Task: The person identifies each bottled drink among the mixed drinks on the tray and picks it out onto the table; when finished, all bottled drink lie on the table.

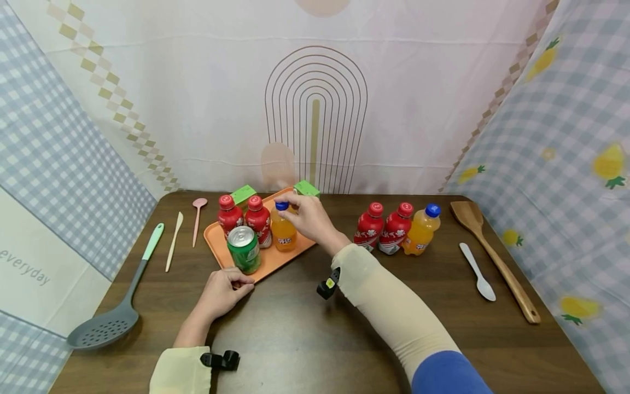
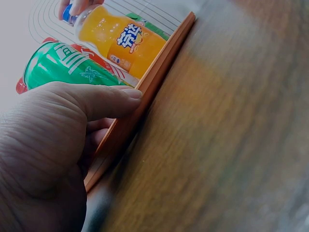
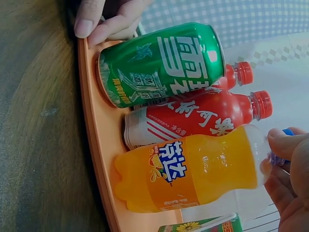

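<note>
An orange tray lies at an angle on the table, left of centre. My left hand pinches its near rim, thumb on top, as the left wrist view shows. My right hand holds the blue cap of an orange soda bottle, which is upright at the tray's right part. A green soda can stands at the near corner beside my left hand. Behind the can are two red-capped cola bottles, one partly covered. Two green drink cartons show at the back, mostly hidden.
Right of the tray stand two red cola bottles and another orange soda bottle. Farther right lie a white spoon and a wooden spatula. On the left are a slotted skimmer, a cream knife and a pink spoon.
</note>
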### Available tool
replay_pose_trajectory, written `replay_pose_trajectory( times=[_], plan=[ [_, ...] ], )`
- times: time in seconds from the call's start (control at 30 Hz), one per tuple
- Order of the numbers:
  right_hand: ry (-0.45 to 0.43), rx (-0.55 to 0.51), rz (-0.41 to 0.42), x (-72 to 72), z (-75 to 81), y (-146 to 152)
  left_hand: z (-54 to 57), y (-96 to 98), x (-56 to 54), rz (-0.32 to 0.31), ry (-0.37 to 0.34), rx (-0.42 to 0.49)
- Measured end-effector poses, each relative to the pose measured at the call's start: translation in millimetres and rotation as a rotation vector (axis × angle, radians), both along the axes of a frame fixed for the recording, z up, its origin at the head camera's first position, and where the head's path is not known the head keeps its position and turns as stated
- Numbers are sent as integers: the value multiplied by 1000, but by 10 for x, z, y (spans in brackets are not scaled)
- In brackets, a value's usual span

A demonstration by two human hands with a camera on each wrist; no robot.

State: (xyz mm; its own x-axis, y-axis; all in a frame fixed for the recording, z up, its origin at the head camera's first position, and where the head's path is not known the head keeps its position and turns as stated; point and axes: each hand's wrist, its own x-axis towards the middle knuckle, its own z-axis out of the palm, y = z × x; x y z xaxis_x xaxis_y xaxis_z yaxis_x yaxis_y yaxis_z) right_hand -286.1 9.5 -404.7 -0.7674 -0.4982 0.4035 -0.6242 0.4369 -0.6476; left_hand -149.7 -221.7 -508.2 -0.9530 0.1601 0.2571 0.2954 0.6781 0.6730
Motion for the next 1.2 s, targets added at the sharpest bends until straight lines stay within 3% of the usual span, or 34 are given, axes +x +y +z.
replay_pose_trajectory(
  times=[0.27,0.67,1.2],
  plan=[
    [27,-16,41,39,-19,58,-17,17,-3,-6,8,17],
    [106,-79,97,168,120,164,21,13,-1,0,-20,8],
    [105,-195,101,430,104,469,20,13,15,10,-28,-4]
  ],
)
